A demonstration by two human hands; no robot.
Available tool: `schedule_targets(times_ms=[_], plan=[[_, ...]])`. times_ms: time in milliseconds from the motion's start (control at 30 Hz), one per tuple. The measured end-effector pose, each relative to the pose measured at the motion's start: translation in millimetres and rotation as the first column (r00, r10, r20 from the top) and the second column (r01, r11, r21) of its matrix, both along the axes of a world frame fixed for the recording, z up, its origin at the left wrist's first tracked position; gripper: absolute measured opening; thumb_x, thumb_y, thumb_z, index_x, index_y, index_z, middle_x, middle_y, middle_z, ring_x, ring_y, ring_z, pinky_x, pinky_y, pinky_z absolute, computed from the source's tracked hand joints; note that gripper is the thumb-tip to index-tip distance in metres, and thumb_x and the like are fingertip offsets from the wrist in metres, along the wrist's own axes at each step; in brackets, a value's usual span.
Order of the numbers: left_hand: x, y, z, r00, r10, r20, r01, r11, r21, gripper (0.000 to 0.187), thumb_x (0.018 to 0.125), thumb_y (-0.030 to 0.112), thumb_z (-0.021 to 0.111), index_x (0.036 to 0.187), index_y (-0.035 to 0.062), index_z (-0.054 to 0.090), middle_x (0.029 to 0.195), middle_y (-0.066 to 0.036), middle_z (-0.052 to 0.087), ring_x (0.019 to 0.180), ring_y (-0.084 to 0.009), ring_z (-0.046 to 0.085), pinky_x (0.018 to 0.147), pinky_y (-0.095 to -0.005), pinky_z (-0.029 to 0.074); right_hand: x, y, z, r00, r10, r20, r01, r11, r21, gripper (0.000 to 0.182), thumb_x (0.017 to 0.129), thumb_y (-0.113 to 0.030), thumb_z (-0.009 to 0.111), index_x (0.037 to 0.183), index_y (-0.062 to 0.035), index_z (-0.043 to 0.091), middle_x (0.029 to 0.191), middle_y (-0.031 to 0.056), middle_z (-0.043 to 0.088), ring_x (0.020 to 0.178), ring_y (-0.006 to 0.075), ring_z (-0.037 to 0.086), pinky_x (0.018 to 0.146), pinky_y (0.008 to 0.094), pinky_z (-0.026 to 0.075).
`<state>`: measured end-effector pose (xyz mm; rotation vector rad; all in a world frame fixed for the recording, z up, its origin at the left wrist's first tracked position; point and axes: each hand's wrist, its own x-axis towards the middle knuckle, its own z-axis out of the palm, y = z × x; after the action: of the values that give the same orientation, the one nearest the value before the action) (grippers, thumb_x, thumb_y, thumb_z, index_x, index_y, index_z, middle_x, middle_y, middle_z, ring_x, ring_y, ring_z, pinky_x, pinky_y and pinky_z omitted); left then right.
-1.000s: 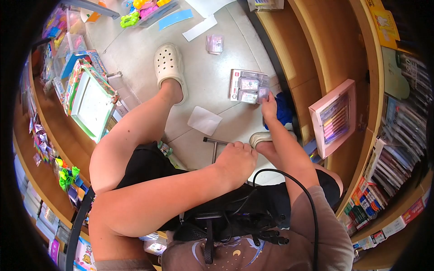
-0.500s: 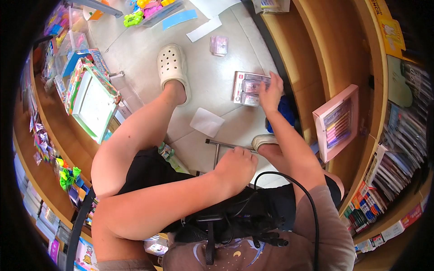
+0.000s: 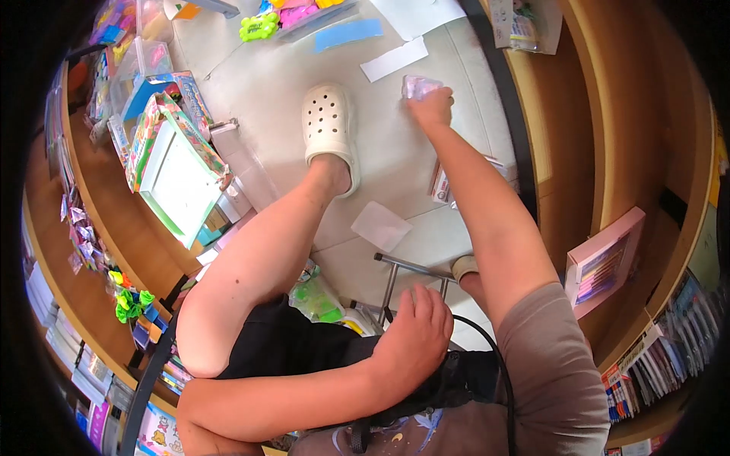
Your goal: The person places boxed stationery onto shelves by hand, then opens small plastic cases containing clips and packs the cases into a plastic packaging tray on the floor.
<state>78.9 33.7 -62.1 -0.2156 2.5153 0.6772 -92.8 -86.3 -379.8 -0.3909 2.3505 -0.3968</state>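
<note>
My right hand [image 3: 432, 108] reaches far out over the floor, its fingers closed on a small pink clear pack [image 3: 417, 87]. Below it, a red and white box [image 3: 439, 185] lies on the floor, mostly hidden by my right forearm. My left hand [image 3: 417, 328] is near my lap, its fingers loosely extended and slightly bent, holding nothing visible. Just beyond the left hand is a metal stool frame [image 3: 414, 267]. A whitish sheet [image 3: 381, 226] lies on the floor between the arms.
Wooden shelves [image 3: 559, 114] run along the right, with a pink framed box [image 3: 604, 262] on them. At left stand more shelves and a green-framed board [image 3: 179, 185]. Toward the top lie a blue strip [image 3: 347, 35], white paper [image 3: 395, 59] and a bin of colourful toys [image 3: 312, 21].
My right hand has moved from the red and white box up to the small pink pack and taken hold of it. My left hand's fingers have loosened. The view has shifted.
</note>
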Motion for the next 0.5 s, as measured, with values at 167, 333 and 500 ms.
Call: schedule_targets(times_ms=[167,333,500], plan=[[-1.6,1.6,6.6,0.999,-0.042,-0.019,0.042,0.999,-0.020,0.041,0.082,0.023,0.047,0.112,-0.0040,0.056,0.116,-0.021,0.055,0.110,-0.0366,0.050,0.092,-0.0449,0.040,-35.8,40.1,-16.1,0.988,0.149,-0.037,-0.151,0.986,-0.065,0.070,0.058,-0.024,0.081,0.112,0.0015,0.044,0.115,0.0222,0.051,0.100,0.0390,0.056,0.088,0.0412,0.048],[-7.6,9.3,16.1,0.987,-0.159,-0.008,0.158,0.983,-0.099,0.042,0.083,0.023,0.048,0.116,-0.0024,0.056,0.119,-0.022,0.054,0.112,-0.0371,0.050,0.093,-0.0465,0.040,-67.4,100.9,21.7,0.955,0.138,-0.264,-0.214,0.935,-0.284,0.065,0.059,-0.014,0.079,0.115,-0.0031,0.046,0.110,0.0209,0.051,0.099,0.0371,0.054,0.087,0.0408,0.045],[-15.4,22.2,16.2,0.968,-0.243,0.062,0.250,0.957,-0.146,0.043,0.085,0.021,0.048,0.121,-0.0024,0.053,0.122,-0.023,0.053,0.115,-0.0382,0.049,0.095,-0.0468,0.039,-50.5,163.1,76.7,0.927,0.238,-0.290,-0.318,0.910,-0.268,0.057,0.063,-0.002,0.073,0.115,-0.0035,0.049,0.108,0.0190,0.050,0.101,0.0378,0.051,0.090,0.0401,0.043]])
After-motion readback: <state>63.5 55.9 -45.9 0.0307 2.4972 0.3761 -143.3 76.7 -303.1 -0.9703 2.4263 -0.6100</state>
